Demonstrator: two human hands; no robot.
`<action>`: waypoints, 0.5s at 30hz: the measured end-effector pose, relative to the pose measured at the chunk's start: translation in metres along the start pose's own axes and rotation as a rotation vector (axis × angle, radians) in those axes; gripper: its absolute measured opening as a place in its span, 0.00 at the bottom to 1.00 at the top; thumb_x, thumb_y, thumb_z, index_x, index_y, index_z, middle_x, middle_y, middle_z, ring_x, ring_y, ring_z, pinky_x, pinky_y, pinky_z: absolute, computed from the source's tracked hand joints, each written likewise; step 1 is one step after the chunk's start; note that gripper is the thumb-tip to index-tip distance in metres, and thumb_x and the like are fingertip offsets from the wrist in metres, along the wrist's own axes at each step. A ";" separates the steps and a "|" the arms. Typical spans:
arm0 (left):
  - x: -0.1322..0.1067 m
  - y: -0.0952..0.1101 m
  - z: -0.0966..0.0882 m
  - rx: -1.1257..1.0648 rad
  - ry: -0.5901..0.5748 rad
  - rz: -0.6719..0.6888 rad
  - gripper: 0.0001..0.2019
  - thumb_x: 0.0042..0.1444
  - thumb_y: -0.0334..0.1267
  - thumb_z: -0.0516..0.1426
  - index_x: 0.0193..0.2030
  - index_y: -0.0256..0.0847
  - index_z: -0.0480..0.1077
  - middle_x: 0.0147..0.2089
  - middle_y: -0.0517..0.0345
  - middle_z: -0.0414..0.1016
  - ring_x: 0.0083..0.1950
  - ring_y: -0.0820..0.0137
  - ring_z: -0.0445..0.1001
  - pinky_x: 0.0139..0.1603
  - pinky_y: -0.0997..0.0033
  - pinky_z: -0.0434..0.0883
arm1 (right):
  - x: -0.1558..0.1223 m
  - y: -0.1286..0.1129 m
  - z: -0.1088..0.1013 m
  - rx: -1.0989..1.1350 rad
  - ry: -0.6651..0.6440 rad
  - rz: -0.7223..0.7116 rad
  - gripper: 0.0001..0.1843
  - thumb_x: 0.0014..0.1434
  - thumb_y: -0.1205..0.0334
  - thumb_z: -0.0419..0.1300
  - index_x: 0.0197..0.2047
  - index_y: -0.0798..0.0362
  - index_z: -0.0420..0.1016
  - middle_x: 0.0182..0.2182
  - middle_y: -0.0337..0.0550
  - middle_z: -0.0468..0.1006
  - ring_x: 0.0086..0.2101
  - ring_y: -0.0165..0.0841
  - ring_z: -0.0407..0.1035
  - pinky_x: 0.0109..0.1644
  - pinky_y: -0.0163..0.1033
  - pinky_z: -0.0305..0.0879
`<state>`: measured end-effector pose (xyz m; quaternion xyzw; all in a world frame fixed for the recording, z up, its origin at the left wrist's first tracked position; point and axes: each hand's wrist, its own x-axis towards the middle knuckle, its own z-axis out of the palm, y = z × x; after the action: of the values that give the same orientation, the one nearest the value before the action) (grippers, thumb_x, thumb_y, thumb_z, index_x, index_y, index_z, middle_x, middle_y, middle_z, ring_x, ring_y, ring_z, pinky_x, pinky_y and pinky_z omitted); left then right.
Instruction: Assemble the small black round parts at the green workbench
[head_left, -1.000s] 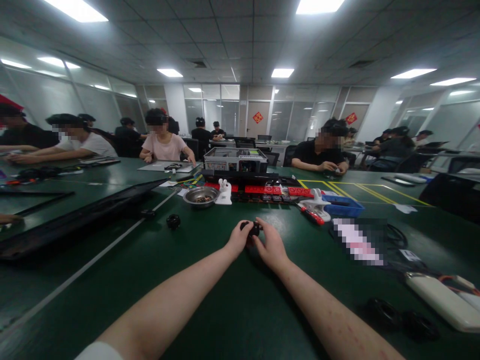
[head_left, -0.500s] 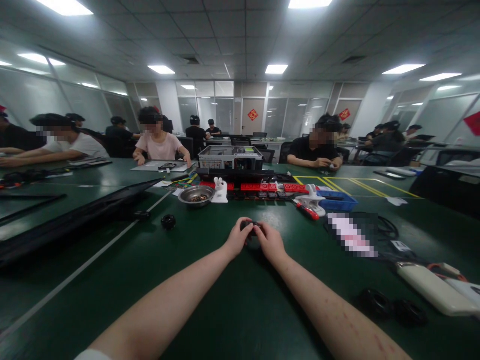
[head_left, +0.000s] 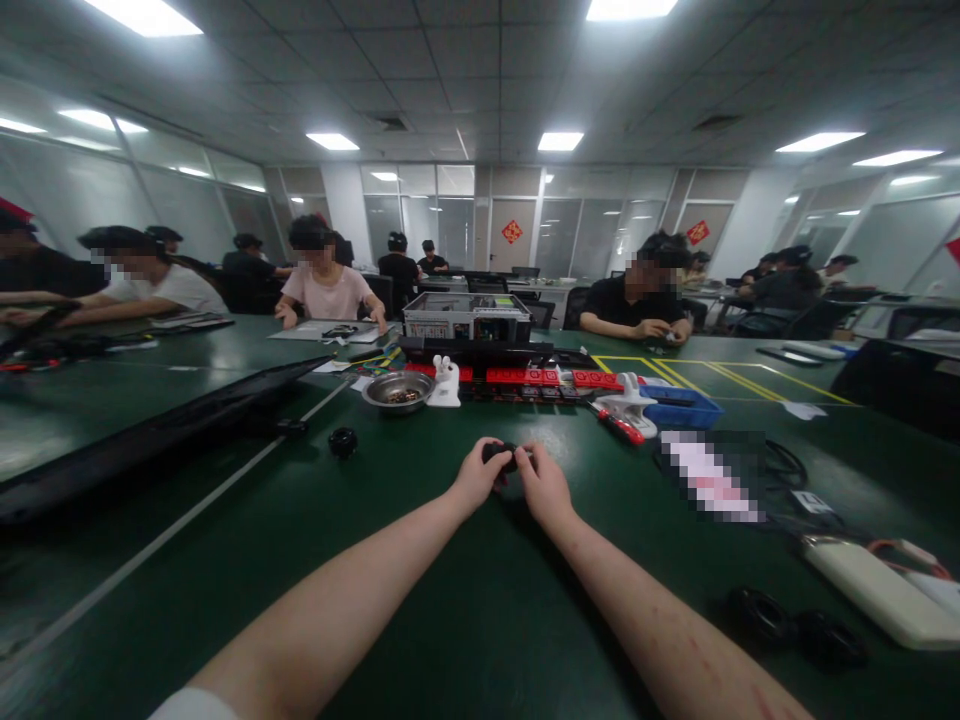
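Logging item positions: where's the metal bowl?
In the head view, the metal bowl sits left of centre on the green table, farther away than the left hand and immediately left of the white stand.

Open green tabletop (head_left: pixel 442 600) around the left hand (head_left: pixel 476 479) and right hand (head_left: pixel 546 485), with a crowded band on the far side.

Bare surface lies between the forearms and to either side of them, so a hand could slide low left or right. On the left a black round part (head_left: pixel 343 442) stands alone in that path; farther left a long dark panel (head_left: pixel 157 435) slants across and closes it. On the far side the metal bowl (head_left: pixel 398 393), white stand (head_left: pixel 446 386), red pieces (head_left: pixel 525 377) and white clip (head_left: pixel 634 402) make a barrier, the red-handled tool (head_left: pixel 621 427) jutting nearer. Two black rings (head_left: pixel 762 614) and a pale slab (head_left: pixel 877 592) obstruct the near right.
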<state>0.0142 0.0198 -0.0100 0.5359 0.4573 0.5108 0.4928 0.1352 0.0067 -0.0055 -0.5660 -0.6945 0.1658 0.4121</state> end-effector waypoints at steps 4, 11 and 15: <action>-0.001 -0.002 0.001 0.047 -0.022 0.054 0.15 0.44 0.45 0.54 0.38 0.40 0.60 0.29 0.60 0.66 0.20 0.78 0.66 0.14 0.81 0.62 | 0.002 0.003 -0.002 -0.019 -0.083 0.038 0.25 0.56 0.46 0.39 0.25 0.53 0.66 0.20 0.40 0.68 0.24 0.31 0.63 0.26 0.34 0.55; 0.005 -0.001 -0.005 -0.181 0.022 -0.090 0.17 0.47 0.49 0.51 0.38 0.39 0.60 0.30 0.57 0.67 0.24 0.74 0.68 0.19 0.76 0.67 | 0.000 0.001 -0.001 -0.030 -0.080 -0.308 0.19 0.52 0.60 0.51 0.49 0.53 0.61 0.38 0.45 0.69 0.37 0.34 0.63 0.40 0.39 0.59; 0.008 -0.001 -0.007 -0.214 0.048 -0.158 0.14 0.46 0.46 0.52 0.36 0.39 0.61 0.29 0.58 0.66 0.24 0.74 0.68 0.20 0.75 0.67 | -0.003 -0.001 0.001 -0.085 -0.062 -0.373 0.23 0.51 0.64 0.51 0.52 0.51 0.58 0.40 0.46 0.67 0.41 0.35 0.60 0.46 0.42 0.57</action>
<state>0.0077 0.0281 -0.0098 0.4301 0.4525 0.5291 0.5747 0.1338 0.0035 -0.0066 -0.4390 -0.8060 0.0746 0.3900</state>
